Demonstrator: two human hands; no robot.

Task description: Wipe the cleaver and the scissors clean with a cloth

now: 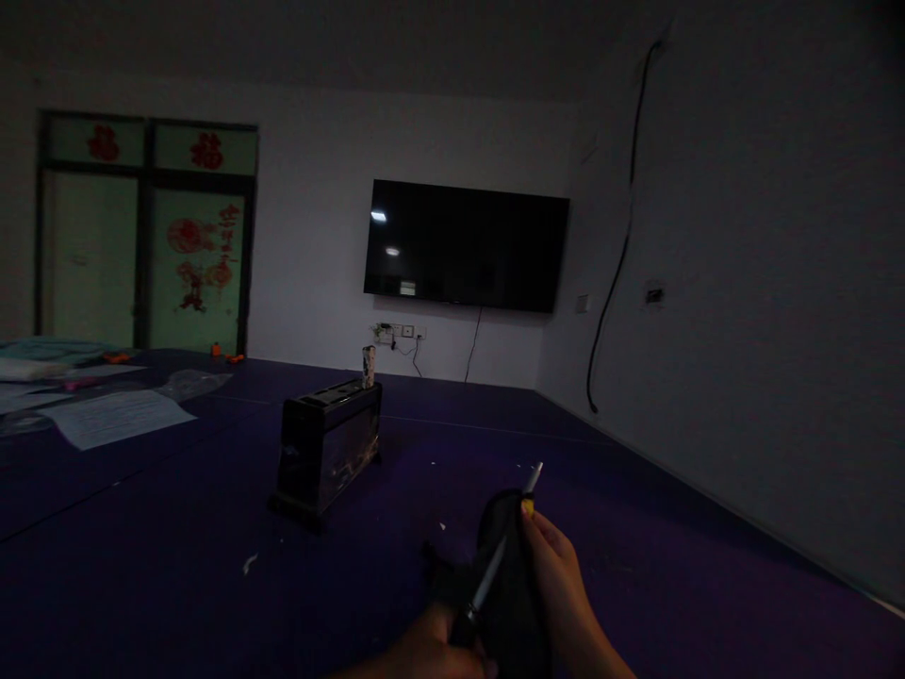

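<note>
My left hand (442, 651), at the bottom edge, is closed round the dark handle of a tool with a pale straight shaft (489, 575). The shaft slants up to the right across a dark, soft-looking piece (519, 604); whether it passes into it I cannot tell. My right hand (562, 571) is closed at the right edge of that piece, thumb against a small yellow part (528, 507). Above the thumb sticks out a thin white rod with a narrow tip (535, 474). Dim light hides the exact kind of these things.
A black box-shaped appliance like a toaster (329, 448) stands left of centre on the purple table (212, 585), with a small patterned upright object (369, 366) at its far end. Papers (120, 415) and plastic lie at left. White scraps dot the tabletop. A wall (764, 377) borders the right.
</note>
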